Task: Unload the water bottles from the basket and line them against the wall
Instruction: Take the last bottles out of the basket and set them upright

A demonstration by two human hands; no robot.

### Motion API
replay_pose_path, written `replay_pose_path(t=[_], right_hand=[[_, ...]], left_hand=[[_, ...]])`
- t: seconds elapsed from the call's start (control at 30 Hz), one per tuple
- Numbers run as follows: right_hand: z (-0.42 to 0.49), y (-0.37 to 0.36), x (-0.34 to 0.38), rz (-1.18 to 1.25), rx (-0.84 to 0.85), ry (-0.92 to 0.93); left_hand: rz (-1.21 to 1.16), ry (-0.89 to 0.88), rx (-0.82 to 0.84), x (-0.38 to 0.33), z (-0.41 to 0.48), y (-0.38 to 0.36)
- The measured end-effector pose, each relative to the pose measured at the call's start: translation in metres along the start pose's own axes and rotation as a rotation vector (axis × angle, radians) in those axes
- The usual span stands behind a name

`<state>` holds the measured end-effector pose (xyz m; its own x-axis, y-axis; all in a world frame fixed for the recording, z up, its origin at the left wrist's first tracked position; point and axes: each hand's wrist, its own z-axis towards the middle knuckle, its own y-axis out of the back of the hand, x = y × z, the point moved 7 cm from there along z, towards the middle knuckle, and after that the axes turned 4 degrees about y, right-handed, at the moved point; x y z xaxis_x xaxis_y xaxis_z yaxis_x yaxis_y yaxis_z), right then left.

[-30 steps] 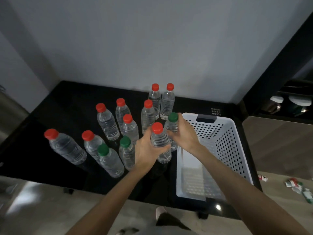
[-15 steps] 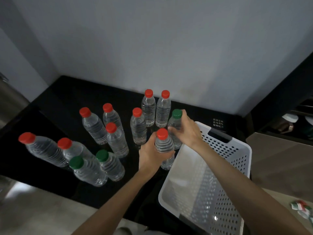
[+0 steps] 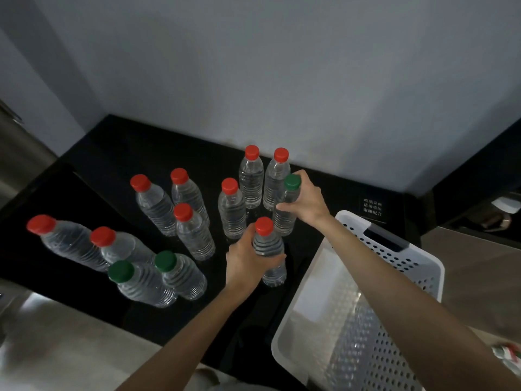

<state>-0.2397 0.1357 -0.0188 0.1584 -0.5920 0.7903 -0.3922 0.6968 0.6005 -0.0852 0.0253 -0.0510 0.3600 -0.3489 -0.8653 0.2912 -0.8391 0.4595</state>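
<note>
My left hand (image 3: pixel 248 261) grips a red-capped water bottle (image 3: pixel 267 246) standing on the black counter (image 3: pixel 112 153). Farther back, my right hand (image 3: pixel 307 201) holds a green-capped bottle (image 3: pixel 286 210) by its shoulder, just right of two red-capped bottles (image 3: pixel 251 176) that stand closest to the grey wall (image 3: pixel 282 80). Several more clear bottles with red caps (image 3: pixel 153 204) and green caps (image 3: pixel 141 283) stand scattered to the left. The white perforated basket (image 3: pixel 394 258) lies at the right under my right forearm; no bottle shows inside it.
The counter's front edge meets a pale floor (image 3: pixel 70 348) below. A white label (image 3: pixel 372 209) sits on the counter behind the basket. A dark cabinet (image 3: pixel 479 170) stands at the right, and a metal surface (image 3: pixel 17 148) at the left. Small litter (image 3: pixel 507 355) lies at the far right.
Both hands with their bottles have moved away from the basket toward the wall. The view has tilted, so the basket now lies lower right.
</note>
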Motion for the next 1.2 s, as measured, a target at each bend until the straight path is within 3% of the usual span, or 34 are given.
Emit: replay_pose_path(t=[0.2, 0.37, 0.57, 0.73, 0.93, 1.2], right_hand=[[-0.012, -0.002, -0.006, 0.016, 0.068, -0.098], [-0.051, 0.009, -0.005, -0.141, -0.141, -0.095], [-0.102, -0.041, -0.015, -0.713, 0.178, -0.168], [-0.118, -0.042, -0.020, -0.581, 0.224, -0.077], [-0.137, -0.038, -0.022, -0.628, 0.287, 0.057], [-0.143, -0.026, -0.025, -0.493, 0.139, 0.017]], left_hand=[[0.057, -0.064, -0.051, 0.001, 0.021, 0.021], [0.080, -0.086, -0.067, 0.006, 0.028, 0.031], [0.102, -0.118, -0.039, 0.008, 0.021, 0.028], [0.096, -0.160, -0.032, 0.006, 0.013, 0.023], [0.123, -0.170, -0.031, 0.007, 0.012, 0.020], [0.116, -0.140, -0.055, 0.007, 0.016, 0.018]])
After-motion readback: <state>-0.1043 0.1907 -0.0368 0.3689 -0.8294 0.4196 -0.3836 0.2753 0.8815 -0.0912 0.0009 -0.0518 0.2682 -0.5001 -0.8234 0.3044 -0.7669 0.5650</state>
